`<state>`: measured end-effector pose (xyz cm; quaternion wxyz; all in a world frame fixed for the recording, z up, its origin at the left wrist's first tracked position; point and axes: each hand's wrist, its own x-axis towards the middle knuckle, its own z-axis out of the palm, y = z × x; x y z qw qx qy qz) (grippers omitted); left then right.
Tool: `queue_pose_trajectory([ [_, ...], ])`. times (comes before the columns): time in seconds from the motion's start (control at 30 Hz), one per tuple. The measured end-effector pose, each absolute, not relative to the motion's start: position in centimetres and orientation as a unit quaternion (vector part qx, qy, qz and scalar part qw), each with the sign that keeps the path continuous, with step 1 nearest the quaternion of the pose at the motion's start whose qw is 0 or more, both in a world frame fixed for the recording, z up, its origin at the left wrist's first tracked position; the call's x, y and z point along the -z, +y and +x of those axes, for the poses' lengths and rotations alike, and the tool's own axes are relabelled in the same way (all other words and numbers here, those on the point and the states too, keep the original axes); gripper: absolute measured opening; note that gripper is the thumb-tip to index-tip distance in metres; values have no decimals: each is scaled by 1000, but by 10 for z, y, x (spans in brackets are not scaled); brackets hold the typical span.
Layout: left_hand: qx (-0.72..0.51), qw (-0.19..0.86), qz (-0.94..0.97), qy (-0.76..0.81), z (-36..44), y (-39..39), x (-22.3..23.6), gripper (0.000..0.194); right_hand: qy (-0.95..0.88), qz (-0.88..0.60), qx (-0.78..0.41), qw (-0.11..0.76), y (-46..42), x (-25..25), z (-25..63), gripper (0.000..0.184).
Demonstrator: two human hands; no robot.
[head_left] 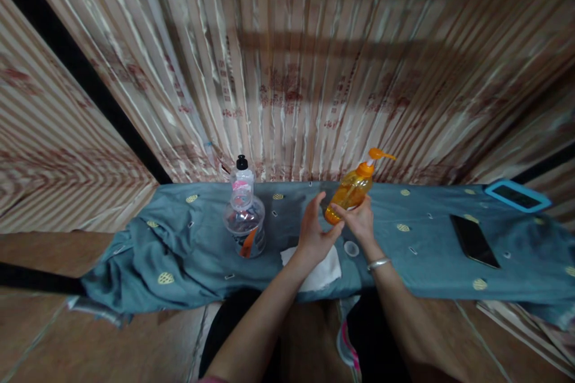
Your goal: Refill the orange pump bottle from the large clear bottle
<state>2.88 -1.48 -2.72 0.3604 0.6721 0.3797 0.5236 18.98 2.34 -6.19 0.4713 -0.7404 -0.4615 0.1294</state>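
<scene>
Head view; bottle [349, 192] aslant in right grip [360, 221]

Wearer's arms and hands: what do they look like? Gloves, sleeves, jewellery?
Left hand and right hand ungloved, forearms bare. Silver-coloured bangle on the right wrist, none visible on the left. Dull pinkish fabric, probably a sleeve edge, at the bottom edge by the left forearm.

Pump bottle [350, 191] glossy plastic; jar [237, 230] smooth, clear plastic; bangle [378, 264] shiny metal; cover [179, 245] matt cloth

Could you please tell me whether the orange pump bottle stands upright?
No, the right hand holds the orange pump bottle tilted.
</scene>
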Motion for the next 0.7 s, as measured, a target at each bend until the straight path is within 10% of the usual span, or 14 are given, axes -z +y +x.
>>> queue_pose_trajectory([
  [0.7,-461,372,722,358,6,-41,18,49,-467,-712,-66,521,55,79,196,126],
])
